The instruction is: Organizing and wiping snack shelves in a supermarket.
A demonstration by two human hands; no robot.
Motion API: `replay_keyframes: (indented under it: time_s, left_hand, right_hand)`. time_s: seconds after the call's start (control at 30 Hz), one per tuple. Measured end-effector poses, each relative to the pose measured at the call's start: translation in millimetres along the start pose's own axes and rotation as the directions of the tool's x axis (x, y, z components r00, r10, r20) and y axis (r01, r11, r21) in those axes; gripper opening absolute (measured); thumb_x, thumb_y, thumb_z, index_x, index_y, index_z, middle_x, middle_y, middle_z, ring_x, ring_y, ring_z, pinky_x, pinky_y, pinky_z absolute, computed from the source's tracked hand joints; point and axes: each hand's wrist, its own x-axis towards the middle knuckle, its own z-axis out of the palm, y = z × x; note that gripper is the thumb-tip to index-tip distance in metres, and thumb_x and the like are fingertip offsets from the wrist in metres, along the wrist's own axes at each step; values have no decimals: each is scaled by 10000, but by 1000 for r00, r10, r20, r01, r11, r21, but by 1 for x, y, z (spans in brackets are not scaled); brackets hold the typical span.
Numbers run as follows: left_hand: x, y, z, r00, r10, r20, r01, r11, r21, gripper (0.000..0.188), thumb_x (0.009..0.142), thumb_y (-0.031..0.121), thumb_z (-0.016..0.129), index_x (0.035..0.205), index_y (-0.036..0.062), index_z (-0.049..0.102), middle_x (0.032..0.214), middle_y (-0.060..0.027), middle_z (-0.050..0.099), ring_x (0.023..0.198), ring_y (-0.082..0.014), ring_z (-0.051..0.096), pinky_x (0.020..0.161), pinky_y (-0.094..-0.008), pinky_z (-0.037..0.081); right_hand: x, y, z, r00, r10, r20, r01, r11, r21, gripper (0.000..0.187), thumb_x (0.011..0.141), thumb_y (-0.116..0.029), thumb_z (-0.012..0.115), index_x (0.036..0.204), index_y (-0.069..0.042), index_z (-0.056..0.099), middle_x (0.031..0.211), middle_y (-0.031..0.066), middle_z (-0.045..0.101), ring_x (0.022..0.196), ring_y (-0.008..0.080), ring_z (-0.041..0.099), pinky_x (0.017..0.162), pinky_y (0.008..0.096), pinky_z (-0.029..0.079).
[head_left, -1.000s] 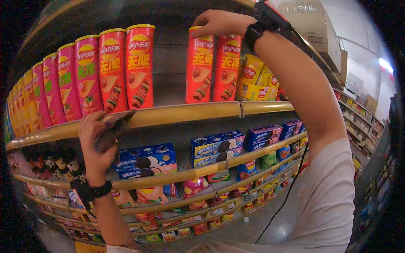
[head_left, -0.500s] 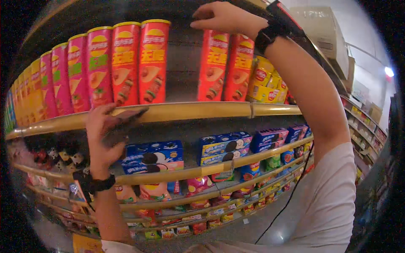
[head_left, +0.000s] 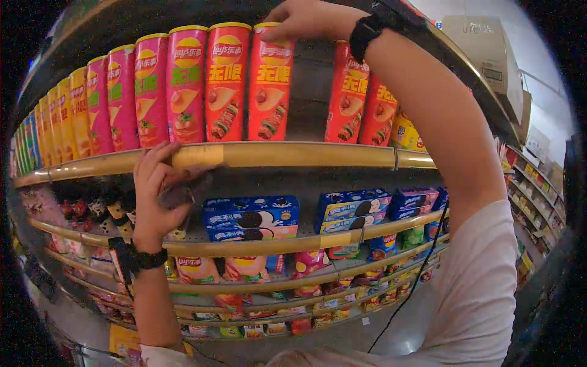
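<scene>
My right hand (head_left: 306, 19) reaches up to the top shelf. Its thumb and fingers close around the yellow lid of a red chip canister (head_left: 271, 92), which stands upright at the right end of a row. Right of it is a gap, then another red chip canister (head_left: 347, 101). My left hand (head_left: 156, 192) is at the front edge of the top shelf (head_left: 275, 154), fingers bent near the rim. A dark, blurred thing (head_left: 183, 194) shows by its fingers and palm; I cannot make out what it is. A black band wraps each wrist.
Pink and yellow canisters (head_left: 186, 92) continue the row leftward. On the shelf below stand blue cookie boxes (head_left: 251, 214). Bagged snacks (head_left: 312, 260) fill lower shelves. A thin black cable (head_left: 406, 300) hangs beside my right arm. Large cartons (head_left: 489, 61) sit high at the right.
My right hand has gone from above the gap to the lid of the canister left of it. The shelf has shifted rightward in view. My left hand stays by the shelf edge.
</scene>
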Motion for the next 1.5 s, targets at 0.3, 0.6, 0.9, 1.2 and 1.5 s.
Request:
replay_keyframes:
  time_s: [0.3,0.6,0.9,1.2,1.5]
  left_hand:
    - [0,1,-3,999,11,35,-11,1000,14,367,528,119,692,880,79,595,1352,-148,556,1307,-366,459,1120,-498,283]
    - [-10,-14,-15,998,-61,28,61,998,6,349,528,107,684,865,53,608,1408,-174,497,1350,-391,409,1127,-495,288]
    - [-19,-35,-16,999,52,-8,-51,995,82,333,513,104,686,832,58,600,1424,-165,483,1369,-392,387,1135,-519,267]
    - [-19,-31,-17,999,48,16,-49,996,77,325,508,135,714,784,62,559,1426,-160,470,1364,-408,384,1104,-551,272]
    - [-19,-36,-17,997,46,54,-54,986,157,321,507,151,721,747,72,523,1423,-165,468,1360,-400,389,1094,-542,282]
  right_hand:
    - [-27,32,-17,997,-29,76,31,999,-31,610,862,-474,690,1274,-29,624,1200,168,663,1097,291,619,924,387,467]
    - [-46,36,-19,995,85,53,-87,996,27,625,858,-484,689,1291,-40,615,1222,167,652,1120,294,607,942,390,462]
    - [-9,29,-11,994,-43,-100,37,998,-55,653,871,-462,676,1300,22,582,1265,207,622,1170,311,589,990,379,459]
    - [46,-12,21,977,-202,-64,210,963,168,616,851,-478,701,1221,12,648,1102,160,686,1035,266,641,883,388,515]
    - [30,-8,4,991,-123,52,110,972,209,516,886,-378,688,1185,41,655,1039,124,694,961,211,646,844,331,502]
